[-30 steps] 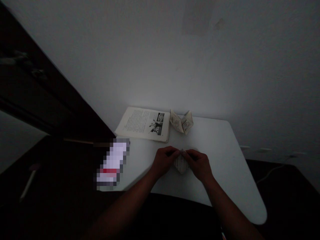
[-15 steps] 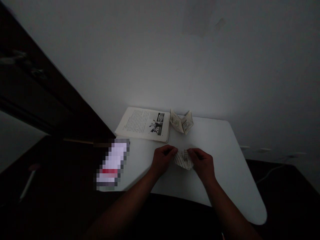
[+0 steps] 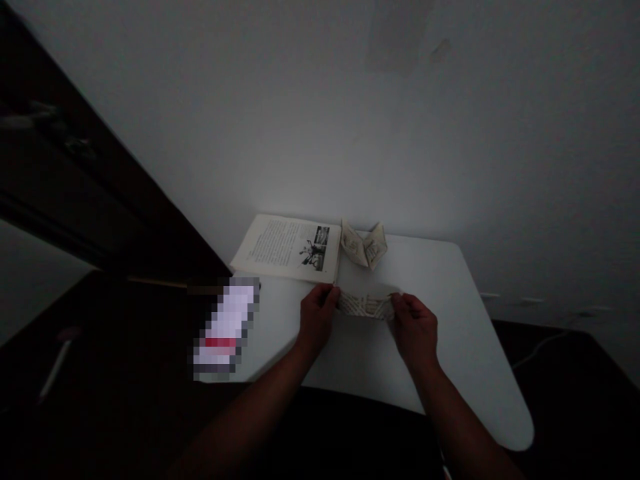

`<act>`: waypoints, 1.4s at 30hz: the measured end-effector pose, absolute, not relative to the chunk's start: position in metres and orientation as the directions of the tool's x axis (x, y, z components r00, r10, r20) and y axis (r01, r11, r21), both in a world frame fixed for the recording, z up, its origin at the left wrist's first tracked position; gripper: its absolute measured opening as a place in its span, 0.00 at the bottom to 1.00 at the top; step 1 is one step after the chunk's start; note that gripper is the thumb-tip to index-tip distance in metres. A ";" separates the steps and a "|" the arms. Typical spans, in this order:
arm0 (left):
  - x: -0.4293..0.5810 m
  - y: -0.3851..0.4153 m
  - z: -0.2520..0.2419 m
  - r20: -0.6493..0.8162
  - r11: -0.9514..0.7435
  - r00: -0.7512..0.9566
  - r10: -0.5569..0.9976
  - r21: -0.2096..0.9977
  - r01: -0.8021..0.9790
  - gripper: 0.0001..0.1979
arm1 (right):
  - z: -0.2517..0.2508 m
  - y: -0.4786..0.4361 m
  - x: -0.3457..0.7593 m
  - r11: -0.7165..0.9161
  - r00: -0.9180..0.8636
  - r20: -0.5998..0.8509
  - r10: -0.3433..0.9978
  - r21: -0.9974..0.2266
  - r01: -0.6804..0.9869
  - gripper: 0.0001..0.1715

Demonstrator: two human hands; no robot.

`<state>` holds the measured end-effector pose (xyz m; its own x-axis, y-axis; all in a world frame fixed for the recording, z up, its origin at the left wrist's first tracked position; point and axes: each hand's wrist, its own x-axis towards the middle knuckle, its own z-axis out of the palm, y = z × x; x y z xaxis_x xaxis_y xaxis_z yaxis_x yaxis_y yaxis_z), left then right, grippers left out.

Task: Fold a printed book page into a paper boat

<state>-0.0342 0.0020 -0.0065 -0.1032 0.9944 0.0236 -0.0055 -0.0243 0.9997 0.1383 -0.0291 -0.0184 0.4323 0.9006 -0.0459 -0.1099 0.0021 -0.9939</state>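
A folded piece of printed paper [image 3: 365,306] is stretched between my two hands above the white table. My left hand [image 3: 317,317] pinches its left end between thumb and fingers. At the other end, my right hand [image 3: 415,327] is closed on the paper in the same way. Behind it stands a second folded paper shape [image 3: 365,247], made from printed paper, with two upright points. An open book [image 3: 287,247] with text and a black-and-white picture lies to the left of that shape.
On the left of the white table [image 3: 450,347] lies a lit, pixel-blurred phone-like device [image 3: 225,327]. A pale wall [image 3: 300,120] rises right behind the table. A dark door [image 3: 75,173] is at the left, and a cable [image 3: 543,343] runs at the right.
My hands have moved apart. The paper between them went from a bent, V-like shape to a wider, flatter strip. The book and the other folded paper stayed in place.
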 end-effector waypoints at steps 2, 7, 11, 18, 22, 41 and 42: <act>-0.035 0.002 -0.007 0.033 -0.032 -0.130 0.991 0.999 0.011 0.12 | -0.019 -0.029 0.138 0.014 0.424 -0.066 0.903 -0.983 -0.184 0.17; -0.037 0.002 -0.006 0.070 -0.059 -0.210 0.975 0.997 0.058 0.12 | -0.022 -0.027 0.139 0.053 0.476 -0.052 0.878 -0.978 -0.204 0.17; -0.037 0.002 -0.006 0.094 -0.069 -0.252 0.963 0.992 0.105 0.12 | -0.022 -0.026 0.140 0.069 0.492 -0.066 0.868 -0.965 -0.252 0.16; -0.038 0.001 -0.008 0.104 -0.058 -0.286 0.953 0.985 0.165 0.12 | -0.020 -0.027 0.140 0.057 0.536 -0.053 0.842 -0.981 -0.186 0.17; -0.039 0.002 -0.010 0.104 -0.038 -0.297 0.949 0.974 0.222 0.12 | -0.019 -0.028 0.141 0.033 0.558 0.014 0.830 -0.999 -0.025 0.17; -0.053 0.010 -0.021 0.291 -0.375 0.328 0.899 0.125 0.918 0.08 | -0.018 -0.027 0.161 0.200 -0.149 0.462 0.874 -0.063 0.978 0.19; -0.053 0.010 -0.021 0.280 -0.388 0.348 0.895 0.098 0.917 0.09 | -0.019 -0.026 0.161 0.208 -0.165 0.457 0.874 -0.046 0.977 0.19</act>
